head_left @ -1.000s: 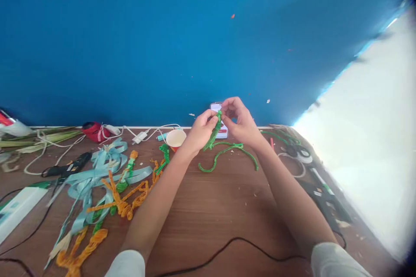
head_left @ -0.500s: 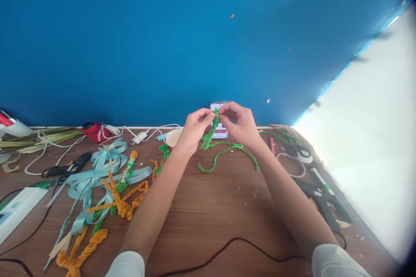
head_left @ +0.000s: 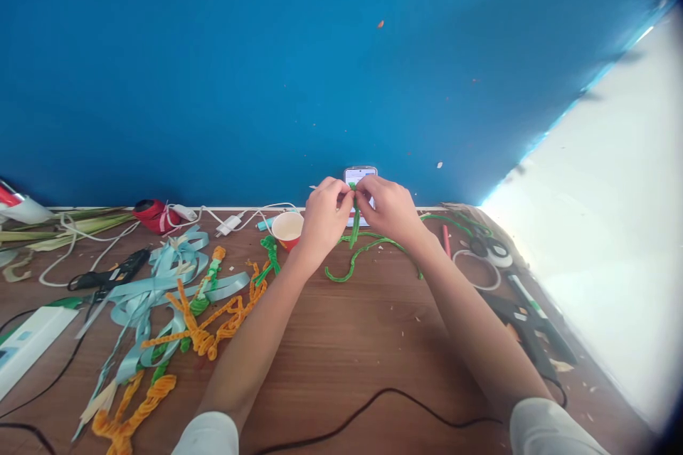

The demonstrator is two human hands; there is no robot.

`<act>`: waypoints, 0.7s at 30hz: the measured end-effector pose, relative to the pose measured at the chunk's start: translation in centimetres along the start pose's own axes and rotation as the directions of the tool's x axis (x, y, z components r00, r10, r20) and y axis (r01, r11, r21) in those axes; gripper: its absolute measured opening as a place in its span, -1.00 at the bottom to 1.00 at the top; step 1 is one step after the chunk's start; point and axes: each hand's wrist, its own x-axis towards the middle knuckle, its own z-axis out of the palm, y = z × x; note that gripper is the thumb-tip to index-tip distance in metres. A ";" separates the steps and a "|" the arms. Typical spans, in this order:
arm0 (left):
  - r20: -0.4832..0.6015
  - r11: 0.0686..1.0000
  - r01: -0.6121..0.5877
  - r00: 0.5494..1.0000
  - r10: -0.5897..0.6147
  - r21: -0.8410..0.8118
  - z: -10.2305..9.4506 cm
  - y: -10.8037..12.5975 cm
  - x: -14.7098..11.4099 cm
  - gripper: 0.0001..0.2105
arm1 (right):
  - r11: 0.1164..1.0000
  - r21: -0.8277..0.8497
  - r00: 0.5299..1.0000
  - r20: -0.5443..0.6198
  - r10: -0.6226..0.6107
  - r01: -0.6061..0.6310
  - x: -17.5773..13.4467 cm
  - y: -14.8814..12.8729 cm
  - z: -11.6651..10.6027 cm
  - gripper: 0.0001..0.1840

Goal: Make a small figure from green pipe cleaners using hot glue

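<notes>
Both hands have drawn closer together since half a second ago, and the tail of the green fuzzy pipe-cleaner piece (head_left: 356, 225), which slanted toward the lower left, now hangs nearly straight down. It is held up at the centre of the frame, in front of a smartphone with a lit screen (head_left: 361, 172). The left hand (head_left: 323, 219) pinches it from the left with thumb and fingers drawn together; the right hand (head_left: 390, 210) pinches it from the right, fingers bent and narrow, fingertips nearly meeting the other's. Just below, a loose, curving green fuzzy strand (head_left: 338, 280) lies on the brown wood-grain desk (head_left: 363, 348). Left of centre stands a white-lined paper cup with a red outside (head_left: 291, 245); at lower left, orange fuzzy twisted stems (head_left: 200, 341) lie by a tangled pale-blue ribbon (head_left: 132, 291).
</notes>
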 end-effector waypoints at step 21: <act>0.002 0.934 0.182 0.982 -0.191 -0.306 0.1 0.5 -0.1 -0.88 | 0.898 0.440 0.988 -0.138 0.075 -0.007 0.2 -0.1 1.2 -0.92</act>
